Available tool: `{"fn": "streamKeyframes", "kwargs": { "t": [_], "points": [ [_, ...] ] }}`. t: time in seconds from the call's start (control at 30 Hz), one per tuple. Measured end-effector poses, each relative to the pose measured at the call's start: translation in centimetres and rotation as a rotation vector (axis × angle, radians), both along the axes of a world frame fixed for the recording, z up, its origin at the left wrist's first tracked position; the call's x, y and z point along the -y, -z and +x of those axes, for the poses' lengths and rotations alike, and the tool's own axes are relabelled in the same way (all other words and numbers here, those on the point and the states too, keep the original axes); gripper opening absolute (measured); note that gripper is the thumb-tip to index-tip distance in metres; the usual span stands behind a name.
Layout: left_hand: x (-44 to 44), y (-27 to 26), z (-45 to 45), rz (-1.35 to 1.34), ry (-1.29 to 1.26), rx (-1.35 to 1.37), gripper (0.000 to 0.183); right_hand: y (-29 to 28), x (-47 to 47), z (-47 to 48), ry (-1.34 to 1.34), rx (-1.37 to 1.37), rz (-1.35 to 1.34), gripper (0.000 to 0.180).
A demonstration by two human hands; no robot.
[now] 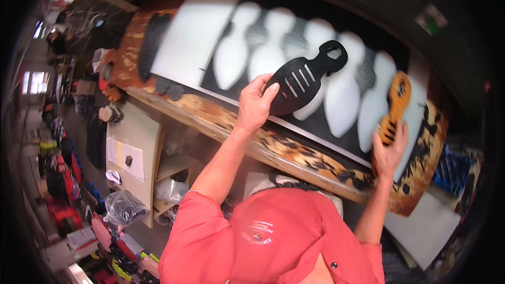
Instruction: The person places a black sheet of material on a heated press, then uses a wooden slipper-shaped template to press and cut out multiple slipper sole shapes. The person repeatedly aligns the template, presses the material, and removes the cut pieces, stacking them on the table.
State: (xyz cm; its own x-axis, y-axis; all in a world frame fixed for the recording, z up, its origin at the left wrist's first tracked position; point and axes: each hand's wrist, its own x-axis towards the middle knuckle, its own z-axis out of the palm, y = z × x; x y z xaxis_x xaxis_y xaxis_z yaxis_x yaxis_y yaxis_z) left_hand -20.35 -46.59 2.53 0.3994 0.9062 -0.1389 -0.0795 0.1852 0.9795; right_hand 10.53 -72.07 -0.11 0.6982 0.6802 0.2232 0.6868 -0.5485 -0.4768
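My left hand (pixel 256 100) holds a flat black paddle-shaped piece (pixel 294 83) by its wide end, thumb on top. The piece has several parallel slots and a round hole at its narrow end. In my right hand (pixel 388 152) is an orange piece (pixel 399 94) with slots near my fingers and dark marks at its far end. Both pieces are above a white-edged board (pixel 197 31). On its black area (pixel 209 61) is a row of several white shapes (pixel 343 106) with pointed near ends and rounded far ends. The black piece partly covers some of them.
The board rests on a stained wooden bench (pixel 315 161). Dark flat pieces (pixel 152 43) lie at its left end. A wooden cabinet (pixel 136 126) stands left, with a clear plastic bag (pixel 128 207) beside it. A blue crate (pixel 453 169) is at right.
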Motion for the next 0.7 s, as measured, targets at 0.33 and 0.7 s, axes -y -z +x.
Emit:
{"fn": "streamKeyframes", "kwargs": {
  "t": [0.33, 0.7],
  "points": [
    [-29.2, 2.4, -25.8, 0.504, -0.608, -0.211, 0.031, 0.5, -0.1, 0.0, 0.056, 0.034, -0.076, 0.065],
    [-19.1, 1.8, -18.6, 0.732, 0.053, -0.558, 0.064, -0.7, -1.6, -1.2, 0.106, 0.079, -0.109, 0.068]
  ]
}}
